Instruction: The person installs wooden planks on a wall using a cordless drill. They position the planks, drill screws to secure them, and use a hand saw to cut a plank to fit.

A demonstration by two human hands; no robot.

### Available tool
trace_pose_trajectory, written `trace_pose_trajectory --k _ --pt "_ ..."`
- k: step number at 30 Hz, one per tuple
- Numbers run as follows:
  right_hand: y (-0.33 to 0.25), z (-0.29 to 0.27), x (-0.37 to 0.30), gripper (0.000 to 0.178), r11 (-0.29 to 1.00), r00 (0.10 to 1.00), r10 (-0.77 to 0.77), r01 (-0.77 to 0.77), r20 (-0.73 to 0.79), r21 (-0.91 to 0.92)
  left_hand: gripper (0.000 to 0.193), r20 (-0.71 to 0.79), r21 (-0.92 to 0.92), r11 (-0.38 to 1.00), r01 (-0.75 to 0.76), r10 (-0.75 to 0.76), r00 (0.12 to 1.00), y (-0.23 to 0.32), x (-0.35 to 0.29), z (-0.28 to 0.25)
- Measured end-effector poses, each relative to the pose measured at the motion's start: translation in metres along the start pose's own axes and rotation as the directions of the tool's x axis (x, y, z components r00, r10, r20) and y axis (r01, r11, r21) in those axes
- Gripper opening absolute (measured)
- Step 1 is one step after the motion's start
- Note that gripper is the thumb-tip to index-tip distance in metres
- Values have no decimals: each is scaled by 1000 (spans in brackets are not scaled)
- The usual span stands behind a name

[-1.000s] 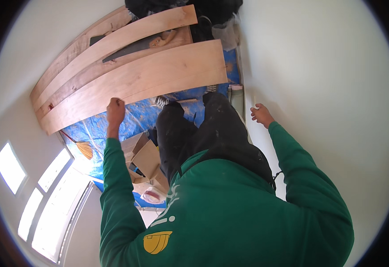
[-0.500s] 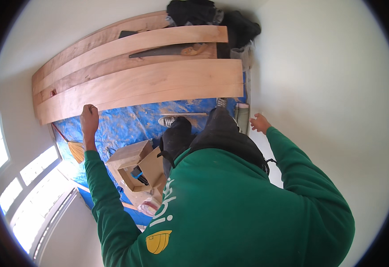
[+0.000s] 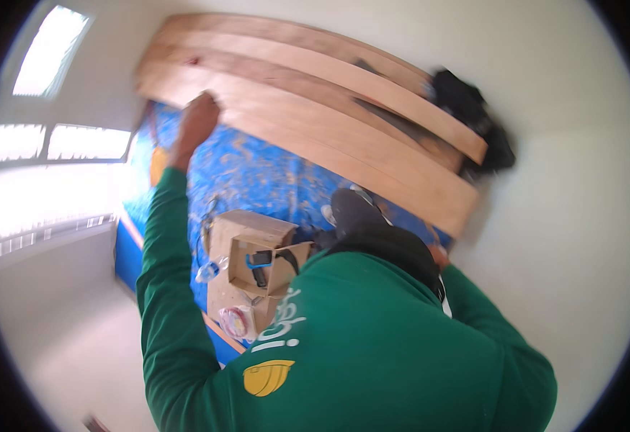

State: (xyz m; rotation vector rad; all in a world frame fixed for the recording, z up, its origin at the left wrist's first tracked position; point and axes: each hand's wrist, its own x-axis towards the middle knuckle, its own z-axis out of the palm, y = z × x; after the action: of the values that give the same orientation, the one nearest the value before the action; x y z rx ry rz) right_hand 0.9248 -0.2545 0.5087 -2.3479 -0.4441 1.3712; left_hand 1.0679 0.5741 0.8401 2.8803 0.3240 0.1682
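Note:
My left hand (image 3: 198,124) is stretched out over the near edge of the front wooden board (image 3: 315,131), its fingers closed. Whatever they hold, if anything, is too small and blurred to make out. My right hand (image 3: 439,255) is low beside my right hip, partly covered by my body, with its fingers hidden. Behind the front board lies a second, narrower board (image 3: 307,66). A handsaw (image 3: 394,121) rests in the gap between these two boards.
A blue tarp (image 3: 257,162) strewn with shavings covers the floor. To my left are a cardboard box (image 3: 257,225) with black and blue tools, a plastic bottle (image 3: 207,271) and a plastic-wrapped roll (image 3: 234,322). Dark cloth (image 3: 466,108) lies by the right wall.
My view has turned left, so the boards now slant down to the right. My left hand has moved along the front board toward its left end; my right hand has dropped beside my hip.

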Motion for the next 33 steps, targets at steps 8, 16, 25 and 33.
trace_pose_trajectory --k 8,16,25,33 --pt "-96 -89 107 64 816 893 438 -443 105 371 30 -9 -37 983 181 -182 983 -93 12 -55" --pt "-288 -169 221 63 830 911 405 -403 80 385 29 -23 1 981 193 -193 981 -262 96 -89" --pt "-478 -135 308 62 874 943 288 -331 169 357 36 21 41 961 272 -273 962 -414 173 -146" --pt "-636 -33 347 61 866 930 248 -338 269 369 29 41 31 960 278 -279 959 -591 212 -172"
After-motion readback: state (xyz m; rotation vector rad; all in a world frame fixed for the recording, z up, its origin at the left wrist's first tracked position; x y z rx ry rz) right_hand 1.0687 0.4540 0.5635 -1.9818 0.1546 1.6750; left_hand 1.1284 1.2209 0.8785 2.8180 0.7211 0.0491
